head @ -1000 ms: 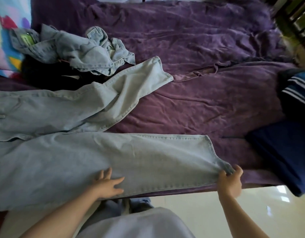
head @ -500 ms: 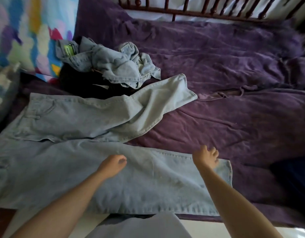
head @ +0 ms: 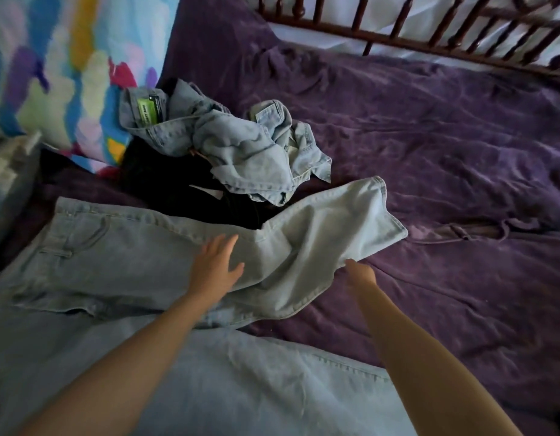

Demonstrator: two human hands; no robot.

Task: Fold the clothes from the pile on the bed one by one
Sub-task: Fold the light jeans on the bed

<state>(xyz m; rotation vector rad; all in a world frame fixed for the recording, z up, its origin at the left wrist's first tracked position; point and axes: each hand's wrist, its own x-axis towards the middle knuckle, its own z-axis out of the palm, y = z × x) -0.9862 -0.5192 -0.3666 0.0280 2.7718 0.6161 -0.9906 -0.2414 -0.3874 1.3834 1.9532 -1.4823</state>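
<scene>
Lying flat across the near side of the bed (head: 445, 158), the jeans (head: 130, 256) sit under both hands, waistband off to the left of the fingers. The left hand (head: 214, 269) rests palm down on the far leg, its fingers (head: 228, 245) straight and spread, pointing away from the person. Just right of them the cloth bunches into a raised fold. The right hand (head: 362, 275) is at the near edge of that same leg, its fingers (head: 351, 264) curled together and pinching the edge, with the tips partly hidden by the denim. Beyond the right fingertips the leg runs up and to the right, ending in a hem that lies on the purple cover. The near leg lies smooth behind both hands, under the forearms, reaching the bottom of the view.

Past the left fingertips sits the pile (head: 241, 152): crumpled light denim with a green tag, on top of a dark garment (head: 178, 190). The far leg's upper edge touches that dark garment. Farther left of the pile a colourful pillow (head: 52, 73) leans upright. Well beyond the fingers, a wooden rail (head: 430, 39) lines the far side of the bed.
</scene>
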